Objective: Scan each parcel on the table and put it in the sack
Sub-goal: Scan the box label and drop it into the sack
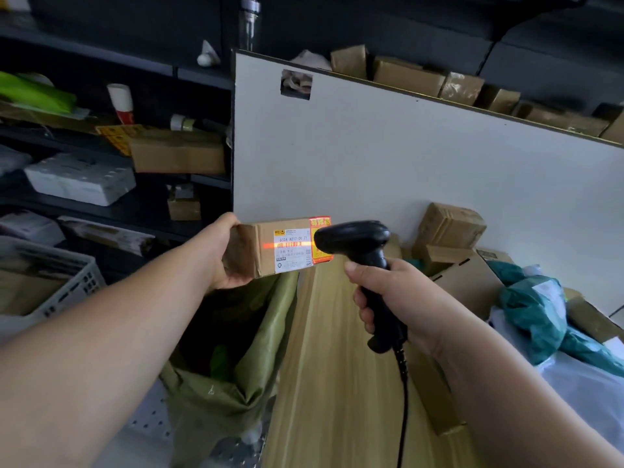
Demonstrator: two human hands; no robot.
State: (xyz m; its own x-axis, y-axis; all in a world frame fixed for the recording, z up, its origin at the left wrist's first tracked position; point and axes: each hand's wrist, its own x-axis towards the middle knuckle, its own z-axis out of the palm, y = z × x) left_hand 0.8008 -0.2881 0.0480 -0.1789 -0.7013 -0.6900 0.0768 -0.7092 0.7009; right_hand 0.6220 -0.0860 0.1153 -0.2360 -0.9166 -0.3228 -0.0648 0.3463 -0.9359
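Gripping scanner [368, 265] in right hand [398, 298], fingers wrapped round handle, beam crossing label barcode; clamping small cardboard parcel [266, 248] by its end in left hand [219, 255], above open green sack [236, 349]; seeming light, stiff, easy one-handed

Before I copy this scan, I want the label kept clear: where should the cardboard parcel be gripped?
Grip the cardboard parcel by its left end, coming from the left as the left hand does, thumb on top and fingers beneath. That end is bare, so the white label stays open to the barcode scanner in the right hand.
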